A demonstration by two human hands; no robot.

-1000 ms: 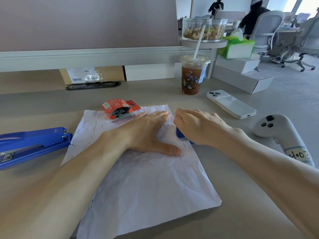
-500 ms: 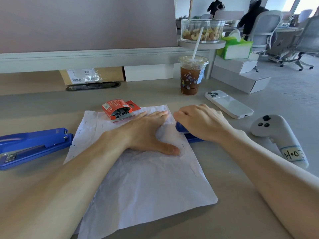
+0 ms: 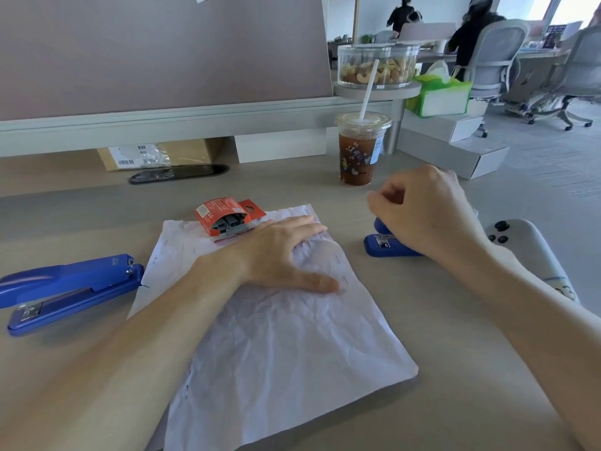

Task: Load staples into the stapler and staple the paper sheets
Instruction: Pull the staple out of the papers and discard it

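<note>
Crumpled white paper sheets [image 3: 276, 346] lie in front of me, with several staples along their right edge. My left hand [image 3: 279, 255] rests flat on their upper part, fingers straight. A small blue stapler [image 3: 387, 245] sits on the desk just right of the sheets. My right hand [image 3: 426, 213] covers its rear with curled fingers; the grip itself is hidden. An open red box of staples [image 3: 227, 218] lies on the sheets' top edge. A larger blue stapler [image 3: 68, 289] lies at the left.
An iced drink with a straw [image 3: 357, 154] stands behind the sheets. A white controller [image 3: 527, 252] lies right of my right arm. White boxes [image 3: 455, 151], a green tissue box [image 3: 439, 99] and a jar of nuts [image 3: 377, 65] sit at the back right.
My right hand drew the small blue stapler rightward off the sheets' edge onto the bare desk. My left hand stayed flat on the sheets.
</note>
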